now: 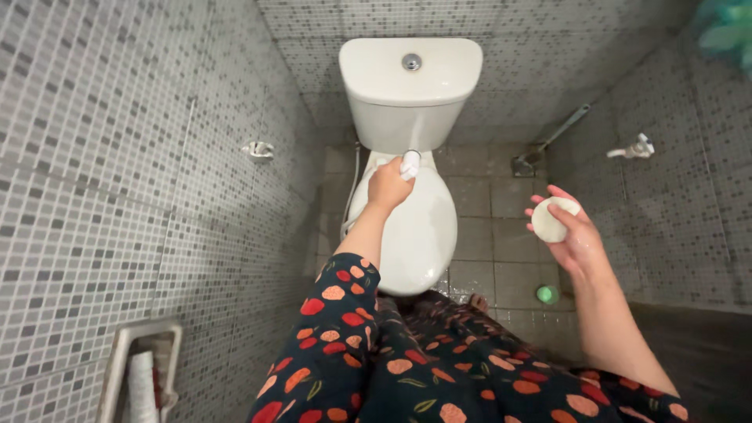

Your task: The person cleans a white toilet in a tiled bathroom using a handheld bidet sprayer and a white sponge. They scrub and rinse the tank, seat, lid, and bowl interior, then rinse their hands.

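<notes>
Flowered sleeves nearest me, I am curling my left hand [389, 185] around a small white sprayer [410, 164] over the closed toilet lid [419, 235], cupping a round white pad [551, 220] in my right hand [576, 239], wiping seemingly not begun.

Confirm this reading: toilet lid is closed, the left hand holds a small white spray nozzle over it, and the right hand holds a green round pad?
Not quite. In the head view, the pad in the right hand is white, not green. The toilet lid is closed, and the left hand holds the nozzle.
</notes>
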